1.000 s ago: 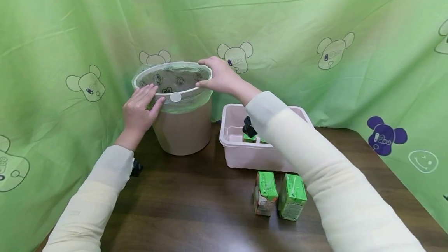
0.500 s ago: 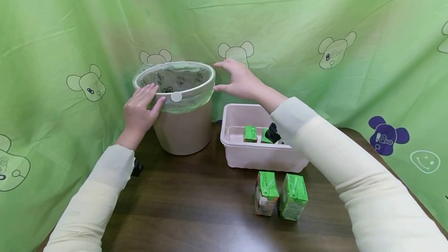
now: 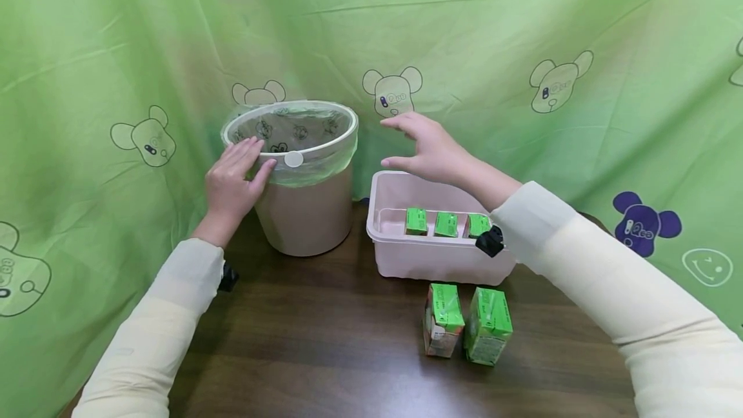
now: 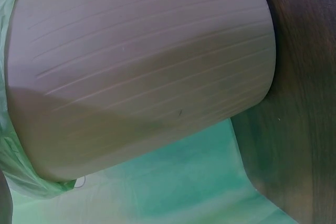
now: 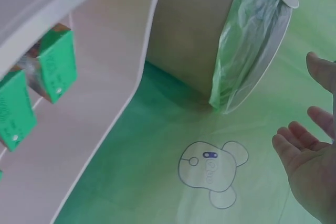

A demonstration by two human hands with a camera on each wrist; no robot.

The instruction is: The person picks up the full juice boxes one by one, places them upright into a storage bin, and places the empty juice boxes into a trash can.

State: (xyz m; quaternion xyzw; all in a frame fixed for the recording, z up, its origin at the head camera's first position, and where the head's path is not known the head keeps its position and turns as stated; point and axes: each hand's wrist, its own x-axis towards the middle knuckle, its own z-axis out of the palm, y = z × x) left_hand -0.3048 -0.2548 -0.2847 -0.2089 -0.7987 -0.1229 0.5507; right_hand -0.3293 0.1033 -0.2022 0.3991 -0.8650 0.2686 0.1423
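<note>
A pinkish-beige trash can stands at the back left, lined with a thin green plastic bag. A white ring with a round tab sits around its mouth, over the bag. My left hand rests on the front left of the rim, fingers extended over the ring. Raised above the pink bin's back edge, my right hand is apart from the can, fingers spread and holding nothing. In the right wrist view the right hand's fingers show beside the bagged rim.
Right of the can is a pink plastic bin with 3 green-topped cartons inside, one being a carton in the middle. Two more cartons, a left carton and a right carton, stand before it on the brown table. A green curtain hangs behind.
My right hand has let go of the can's right rim and moved right, over the pink bin. The cartons inside have come into view. My left hand has stayed on the rim.
</note>
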